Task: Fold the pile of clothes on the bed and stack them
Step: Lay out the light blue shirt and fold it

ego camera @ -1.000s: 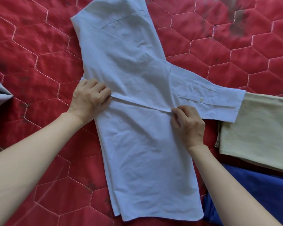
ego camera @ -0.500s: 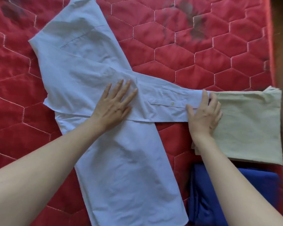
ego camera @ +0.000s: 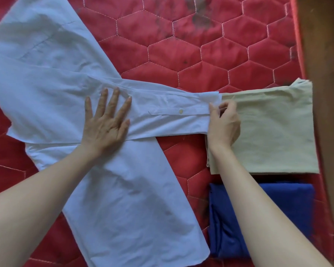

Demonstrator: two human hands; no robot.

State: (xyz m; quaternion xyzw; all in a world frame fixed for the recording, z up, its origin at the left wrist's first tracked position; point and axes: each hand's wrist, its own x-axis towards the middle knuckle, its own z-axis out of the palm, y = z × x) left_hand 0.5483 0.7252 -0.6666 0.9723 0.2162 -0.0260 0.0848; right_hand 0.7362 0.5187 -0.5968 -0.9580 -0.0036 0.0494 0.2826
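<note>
Pinching shirt cuff (ego camera: pixel 213 103), right hand (ego camera: pixel 223 124)

Three garments lie on one bed (ego camera: pixel 210 54), which is covered in a red quilted surface stitched in hexagons. One is a pale blue shirt (ego camera: pixel 114 199), spread out flat, with one sleeve (ego camera: pixel 172 116) laid across toward the right; one button (ego camera: pixel 180 111) shows on that sleeve's placket. One is a folded cream garment (ego camera: pixel 274 132), lying at the right edge of the bed. One is a folded dark blue garment (ego camera: pixel 289 205), lying just nearer than the cream one. So there are two folded pieces and one unfolded. Two bare hands are in view: one left hand (ego camera: pixel 106 124) and one right hand (ego camera: pixel 223 124).
</note>
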